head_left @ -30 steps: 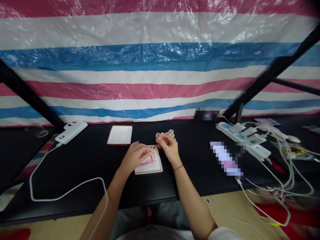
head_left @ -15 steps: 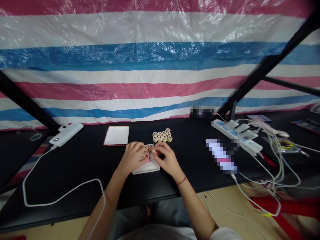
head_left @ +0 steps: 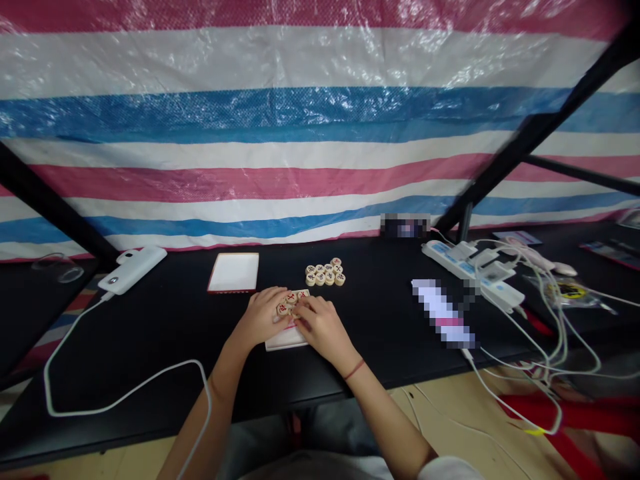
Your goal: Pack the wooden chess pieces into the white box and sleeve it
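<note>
Our left fingers [head_left: 269, 297] half-curl beside round pieces [head_left: 291, 298] in the shallow box [head_left: 285, 345] near the tabletop [head_left: 280, 381]'s front edge; our right fingers [head_left: 311, 308] bend closer together, any grip hidden on both. We'd best press gently, keeping pieces level.

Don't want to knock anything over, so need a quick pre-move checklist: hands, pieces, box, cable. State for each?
1. Both hands in view: ok. Left hand and right hand are at the white tray.
2. Right-hand grip on a piece: cannot tell, the fingers hide it.
3. All xiangqi pieces in the tray visible: not ok, the hands cover part.
4. Loose xiangqi pieces clear of the hands: ok, grouped beyond the tray.
5. Red-sided box lid clear of the hands: ok, open side up.
6. White cable touching the left forearm: cannot tell, it crosses it in view.
</note>
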Demonstrator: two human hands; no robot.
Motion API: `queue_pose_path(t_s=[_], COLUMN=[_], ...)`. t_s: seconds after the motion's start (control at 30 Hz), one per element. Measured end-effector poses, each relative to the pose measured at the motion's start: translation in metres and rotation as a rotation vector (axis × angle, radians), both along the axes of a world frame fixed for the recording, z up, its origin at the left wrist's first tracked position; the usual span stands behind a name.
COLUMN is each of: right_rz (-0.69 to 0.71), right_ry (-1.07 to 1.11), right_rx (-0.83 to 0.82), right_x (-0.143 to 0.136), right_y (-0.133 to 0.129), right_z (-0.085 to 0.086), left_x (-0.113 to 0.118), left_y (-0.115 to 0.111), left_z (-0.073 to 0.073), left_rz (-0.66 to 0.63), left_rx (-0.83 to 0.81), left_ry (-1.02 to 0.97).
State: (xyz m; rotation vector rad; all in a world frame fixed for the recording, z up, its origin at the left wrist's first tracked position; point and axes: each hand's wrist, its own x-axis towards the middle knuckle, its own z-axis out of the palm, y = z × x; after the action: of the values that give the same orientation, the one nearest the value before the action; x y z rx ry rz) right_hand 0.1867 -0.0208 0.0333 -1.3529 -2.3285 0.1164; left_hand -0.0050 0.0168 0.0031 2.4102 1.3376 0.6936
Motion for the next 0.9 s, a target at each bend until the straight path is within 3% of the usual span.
queue_pose_path(t_s=[0.63, 0.73, 0.9], right_rz=[0.000, 0.017, 0.038], right_ry=[-0.036, 0.032, 0.258], right_rx=[-0.008, 0.002, 0.091], right_x=[-0.005, -0.002, 0.005], right_y=[0.009, 0.009, 0.008], right_z=[-0.002, -0.004, -0.009], left_x=[0.000, 0.001, 0.022], left_y=[0.000, -0.004, -0.040], left_z=[0.000, 0.015, 0.067], left_rz=[-0.014, 0.052, 0.038], left_rx=[-0.020, 0.114, 0.369], left_ry=[-0.022, -0.066, -0.302])
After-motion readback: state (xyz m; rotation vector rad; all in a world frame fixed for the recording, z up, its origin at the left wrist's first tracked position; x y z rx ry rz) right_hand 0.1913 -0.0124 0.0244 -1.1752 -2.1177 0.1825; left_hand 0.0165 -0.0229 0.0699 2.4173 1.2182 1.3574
